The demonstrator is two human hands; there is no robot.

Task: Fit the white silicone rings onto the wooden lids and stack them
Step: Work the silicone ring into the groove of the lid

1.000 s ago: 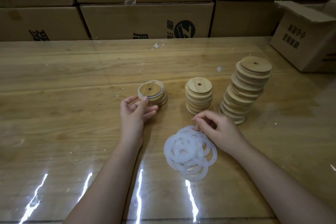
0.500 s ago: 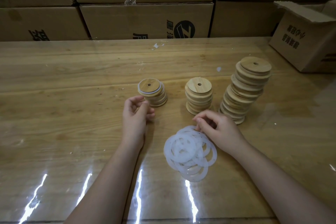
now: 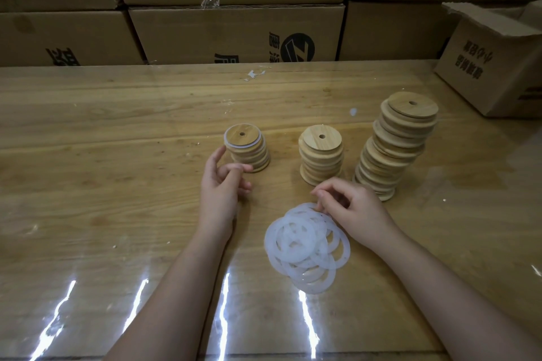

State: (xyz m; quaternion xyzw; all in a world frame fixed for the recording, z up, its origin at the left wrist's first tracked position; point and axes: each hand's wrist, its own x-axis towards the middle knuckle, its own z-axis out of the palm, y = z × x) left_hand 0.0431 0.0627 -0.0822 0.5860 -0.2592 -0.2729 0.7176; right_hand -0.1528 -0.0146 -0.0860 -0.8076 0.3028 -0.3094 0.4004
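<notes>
Wall of stacked cardboard boxes [image 3: 234, 32] behind, glossy wooden table [image 3: 117, 199] in front, glare streaks along the near edge.

Loose pile of white silicone rings [image 3: 306, 246] at centre, overlapping, flat on the table. Right hand [image 3: 352, 208] at the pile's far edge, fingertips pinched low on the topmost rings; impossible to tell whether one ring is actually gripped or merely touched. Left hand [image 3: 223, 184] just beside the short ringed stack [image 3: 247, 148], fingers loosely curled and parted, holding nothing, thumb close to the top lid's rim but seemingly not on it.

Outward: short ringed stack at left, white edges showing between lids, top lid shifted off-centre toward the left. Middle stack of bare lids [image 3: 321, 154] just beyond the right hand. Tall stack of bare lids [image 3: 396, 143] to the right, visibly leaning and uneven, upper lids offset from the lower ones. Open carton [image 3: 492, 67] at the far right corner. Small white scraps further back on the table.

Likely trouble from here: thin rings clinging together, so two lifting as one and ending up doubled on a lid. Tall stack most at risk of toppling, a knock from the right wrist or a careless pull from the top enough to spill it. Off-centre lid on the short stack prone to sliding once more are added. Ring seated crooked if stretched unevenly around the lid.
</notes>
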